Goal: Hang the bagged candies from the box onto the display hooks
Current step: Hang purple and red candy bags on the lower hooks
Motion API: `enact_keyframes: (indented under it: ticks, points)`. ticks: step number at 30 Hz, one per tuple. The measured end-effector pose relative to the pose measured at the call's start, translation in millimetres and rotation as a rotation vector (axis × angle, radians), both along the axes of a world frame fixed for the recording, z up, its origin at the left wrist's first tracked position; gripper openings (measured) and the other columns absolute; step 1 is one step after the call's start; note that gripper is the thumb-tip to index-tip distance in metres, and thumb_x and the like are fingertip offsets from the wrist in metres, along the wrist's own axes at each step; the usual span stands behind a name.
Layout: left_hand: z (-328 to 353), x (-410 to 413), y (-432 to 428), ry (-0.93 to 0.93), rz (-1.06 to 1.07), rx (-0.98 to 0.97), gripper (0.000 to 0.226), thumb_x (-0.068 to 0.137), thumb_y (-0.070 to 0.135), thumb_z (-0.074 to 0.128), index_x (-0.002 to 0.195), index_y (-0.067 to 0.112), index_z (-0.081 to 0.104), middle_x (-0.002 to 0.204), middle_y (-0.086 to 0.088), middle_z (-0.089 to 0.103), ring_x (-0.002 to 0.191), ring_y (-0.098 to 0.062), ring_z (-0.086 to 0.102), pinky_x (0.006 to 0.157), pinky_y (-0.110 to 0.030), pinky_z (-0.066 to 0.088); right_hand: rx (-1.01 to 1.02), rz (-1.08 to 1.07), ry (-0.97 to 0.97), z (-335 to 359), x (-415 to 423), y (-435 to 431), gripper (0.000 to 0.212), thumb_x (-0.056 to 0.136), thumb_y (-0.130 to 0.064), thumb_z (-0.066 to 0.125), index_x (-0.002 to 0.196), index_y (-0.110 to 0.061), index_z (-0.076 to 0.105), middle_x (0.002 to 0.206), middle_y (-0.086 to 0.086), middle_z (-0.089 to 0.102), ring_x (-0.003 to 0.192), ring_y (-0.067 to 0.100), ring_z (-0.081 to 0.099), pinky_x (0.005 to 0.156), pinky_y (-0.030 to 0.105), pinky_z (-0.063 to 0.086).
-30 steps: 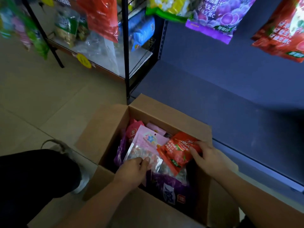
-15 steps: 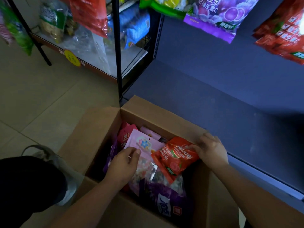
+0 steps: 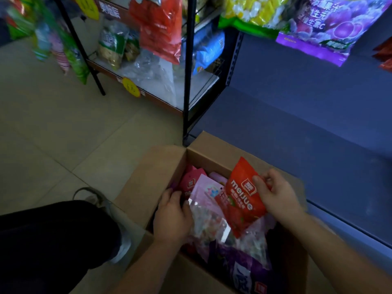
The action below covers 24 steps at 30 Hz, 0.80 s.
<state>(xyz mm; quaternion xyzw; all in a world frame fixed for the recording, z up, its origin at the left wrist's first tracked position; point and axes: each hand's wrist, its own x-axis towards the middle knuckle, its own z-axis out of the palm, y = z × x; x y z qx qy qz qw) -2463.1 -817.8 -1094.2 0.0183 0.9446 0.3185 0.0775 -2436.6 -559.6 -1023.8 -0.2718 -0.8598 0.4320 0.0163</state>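
Head view: an open brown cardboard box [image 3: 212, 153] sits on the floor against the base of a dark blue display panel [image 3: 297, 128], its flaps folded outward, and it is packed with bagged candies. The right hand [image 3: 275, 194] is closed on a glossy red candy bag with white lettering [image 3: 241, 198]: the thumb presses on the printed front near the upper right edge and the fingers curl round behind it. The bag stands tilted, its top corner raised above the box rim and its lower end down among the other bags. The left hand [image 3: 172, 217] reaches into the left side of the box, palm down and fingers bent loosely, resting against the edge of a pale pink, partly clear candy bag [image 3: 206, 209]; whether it actually grips that bag cannot be told. A darker pink bag [image 3: 191, 181] lies just behind the fingertips, and a purple candy bag [image 3: 239, 266] lies at the near end of the box. Above, a purple grape-print bag [image 3: 331, 28] and a yellow and green bag [image 3: 250, 13] hang in front of the panel. The person's dark trouser leg [image 3: 53, 240] is at lower left.
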Motion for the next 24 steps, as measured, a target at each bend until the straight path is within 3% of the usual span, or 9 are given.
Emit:
enact_keyframes:
  ticks: [2,5,7,10,11,15,19,22,24]
  points:
    - [1,5,-9,0.108,-0.078,-0.053,0.032,0.086,0.027,0.055,0.111,0.013,0.069,0.126,-0.009,0.061,0.109,-0.033,0.062,0.09,-0.042,0.055,-0.136,-0.031,-0.018,-12,-2,-13,0.027,0.1,-0.028,0.064,0.089,-0.006,0.055,0.084,0.021,0.071,0.072,0.032,0.068,0.066,0.038,0.054]
    - [1,21,-15,0.162,-0.106,-0.107,0.028,0.085,0.023,0.059,0.108,0.015,0.07,0.126,-0.009,0.062,0.109,-0.033,0.061,0.092,-0.043,0.054,-0.22,-0.03,-0.047,-28,-5,-31,0.026,0.101,-0.026,0.062,0.092,-0.003,0.055,0.085,0.021,0.071,0.072,0.028,0.067,0.065,0.036,0.054]
    - [4,36,-13,0.089,-0.085,-0.101,0.033,0.085,0.026,0.056,0.115,0.019,0.069,0.141,-0.012,0.055,0.125,-0.034,0.053,0.103,-0.044,0.049,-0.208,-0.031,-0.057,-33,-9,-41,0.027,0.101,-0.03,0.061,0.092,-0.005,0.055,0.086,0.02,0.071,0.073,0.028,0.068,0.066,0.04,0.056]
    - [13,42,-7,-0.18,0.003,0.07,0.04,0.093,0.03,0.049,0.131,0.03,0.061,0.164,-0.013,0.025,0.147,-0.032,0.033,0.117,-0.037,0.037,-0.245,-0.041,-0.079,-31,-17,-52,0.028,0.102,-0.031,0.06,0.095,-0.004,0.058,0.083,0.01,0.071,0.068,0.02,0.065,0.045,0.024,0.05]
    - [15,37,-6,-0.247,0.03,0.111,0.039,0.094,0.03,0.05,0.133,0.03,0.059,0.165,-0.012,0.022,0.147,-0.032,0.034,0.116,-0.037,0.037,-0.265,-0.039,-0.074,-29,-19,-54,0.028,0.102,-0.03,0.06,0.096,-0.003,0.06,0.084,0.008,0.071,0.068,0.019,0.065,0.045,0.022,0.049]
    - [10,17,0,-0.274,-0.054,0.111,0.029,0.093,0.026,0.055,0.12,0.016,0.06,0.131,-0.005,0.056,0.12,-0.028,0.059,0.095,-0.034,0.048,-0.289,-0.051,-0.044,-25,-19,-54,0.023,0.102,-0.029,0.06,0.095,-0.007,0.065,0.089,0.008,0.074,0.078,0.024,0.07,0.069,0.034,0.057]
    - [2,13,-2,-0.29,-0.071,0.025,0.028,0.088,0.021,0.063,0.115,0.014,0.065,0.119,-0.004,0.063,0.11,-0.024,0.064,0.094,-0.036,0.053,-0.304,-0.061,-0.074,-25,-12,-50,0.022,0.102,-0.03,0.06,0.09,-0.013,0.067,0.09,0.009,0.077,0.081,0.027,0.074,0.071,0.035,0.058]
    - [2,8,-6,-0.271,0.019,-0.054,0.011,0.09,0.016,0.058,0.089,0.009,0.067,0.092,-0.005,0.07,0.089,-0.025,0.07,0.072,-0.033,0.055,-0.33,-0.039,-0.088,-22,-8,-50,0.021,0.102,-0.03,0.059,0.095,-0.013,0.07,0.091,0.008,0.077,0.086,0.028,0.075,0.077,0.038,0.06]
    - [6,8,2,-0.227,0.062,0.072,0.02,0.091,0.019,0.058,0.073,0.011,0.059,0.078,-0.001,0.063,0.081,-0.026,0.068,0.064,-0.028,0.044,-0.377,-0.055,-0.069,-21,-7,-48,0.02,0.101,-0.028,0.062,0.095,-0.013,0.074,0.09,0.009,0.079,0.091,0.036,0.075,0.084,0.049,0.061]
